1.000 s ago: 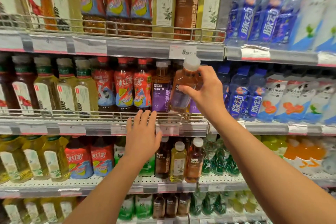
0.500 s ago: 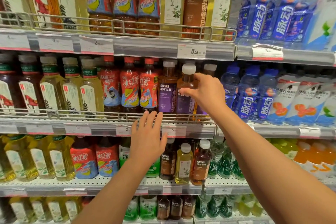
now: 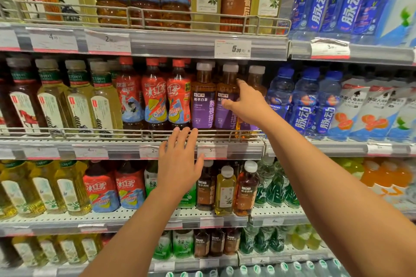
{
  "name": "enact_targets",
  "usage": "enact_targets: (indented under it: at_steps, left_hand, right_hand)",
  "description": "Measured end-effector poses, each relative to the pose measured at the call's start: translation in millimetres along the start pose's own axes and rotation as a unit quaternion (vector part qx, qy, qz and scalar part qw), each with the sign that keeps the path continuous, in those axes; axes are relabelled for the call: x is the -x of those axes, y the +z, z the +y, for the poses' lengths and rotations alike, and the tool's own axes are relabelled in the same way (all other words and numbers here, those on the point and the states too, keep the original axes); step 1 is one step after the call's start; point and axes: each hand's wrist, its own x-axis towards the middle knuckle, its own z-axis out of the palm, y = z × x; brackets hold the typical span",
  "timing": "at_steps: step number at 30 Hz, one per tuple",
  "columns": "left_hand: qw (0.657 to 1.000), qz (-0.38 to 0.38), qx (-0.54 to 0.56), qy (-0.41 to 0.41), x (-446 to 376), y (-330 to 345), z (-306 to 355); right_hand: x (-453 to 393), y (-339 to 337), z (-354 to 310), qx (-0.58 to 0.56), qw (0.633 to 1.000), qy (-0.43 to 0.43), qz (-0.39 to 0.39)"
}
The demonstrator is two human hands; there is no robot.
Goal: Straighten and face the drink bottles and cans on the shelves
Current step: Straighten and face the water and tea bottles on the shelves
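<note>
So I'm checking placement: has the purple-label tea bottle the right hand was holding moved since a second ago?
Yes. The purple-label bottle went from tilted above the wire rail down behind it, upright in the row. The right hand touches it.

Both bare arms outstretched, raised forward. Left hand point(image 3: 180, 164) flat, fingers straight and together, pointing up. Right hand point(image 3: 246, 105) higher, thumb and forefinger spread, remaining fingers hidden.
</note>
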Motion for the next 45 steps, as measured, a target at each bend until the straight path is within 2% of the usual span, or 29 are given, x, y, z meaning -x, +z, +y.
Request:
enact_targets:
  at_steps: [3, 6, 8, 11, 14, 18, 23, 27, 32, 39, 42, 45]
  left_hand:
    - [1.000, 0.005, 0.001, 0.001, 0, 1, 0]
    - [1.000, 0.012, 0.004, 0.003, -1, 3, -1]
    - [1.000, 0.013, 0.005, 0.001, -1, 5, -1]
    - [1.000, 0.016, 0.006, 0.000, -2, 7, -2]
    - [1.000, 0.016, 0.008, 0.001, -1, 7, -2]
    - [1.000, 0.018, 0.015, 0.004, 0, 5, -1]
    - [1.000, 0.007, 0.015, 0.007, 1, 0, -1]
    - [1.000, -0.005, 0.027, 0.007, 0, -2, -4]
    - [0.999, -0.015, 0.033, 0.012, 0, -6, -5]
    - [0.997, -0.057, 0.056, 0.008, -4, -16, -3]
    - [0.993, -0.059, 0.101, -0.005, -8, -28, 6]
    - [0.982, -0.031, 0.186, 0.019, -8, -46, 22]
  right_hand:
    - [29, 6, 10, -0.091, 0.995, -0.031, 0.022]
    - [66, 21, 33, -0.118, 0.987, -0.085, 0.069]
    - [92, 40, 53, -0.114, 0.986, -0.112, 0.057]
    - [123, 77, 84, 0.040, 0.992, -0.118, -0.022]
    - [134, 116, 110, 0.195, 0.971, -0.091, -0.108]
    - [126, 156, 121, 0.207, 0.964, -0.053, -0.159]
    - [118, 176, 121, 0.197, 0.971, -0.024, -0.135]
    - [122, 171, 122, 0.183, 0.980, -0.028, -0.076]
    - [127, 152, 119, 0.157, 0.980, -0.038, -0.114]
    - [132, 85, 112, 0.086, 0.993, -0.068, -0.052]
    - [132, 43, 94, 0.025, 0.997, -0.069, -0.021]
    - [127, 5, 72, -0.004, 0.996, -0.085, 0.011]
